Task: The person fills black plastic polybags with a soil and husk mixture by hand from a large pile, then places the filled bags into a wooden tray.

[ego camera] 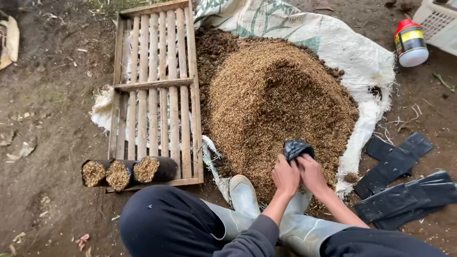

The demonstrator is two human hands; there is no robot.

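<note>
dark trousers (pixel 166 223) and pale rubber boots (pixel 245 197) sit right at the bottom edge, knees bent up. just past the boots both hands meet over the near edge of the pile: left hand (pixel 285 177) and right hand (pixel 312 173), each with fingers pinched onto a small black plastic bag (pixel 298 148), crumpled and held just above the husks. off to the right, flat black bags (pixel 404 192) lie stacked on the dirt. to the left, three filled black bags (pixel 128 171) lie side by side on the near end of a wooden slat tray (pixel 154 85), open ends showing husk mix. beyond the hands, a big mound of tan husks (pixel 281 100) with dark soil along its left edge sits on a white woven sack (pixel 342 43). farthest out, a white bottle with a red cap (pixel 410 43) lies next to a white plastic basket (pixel 438 19).
</note>
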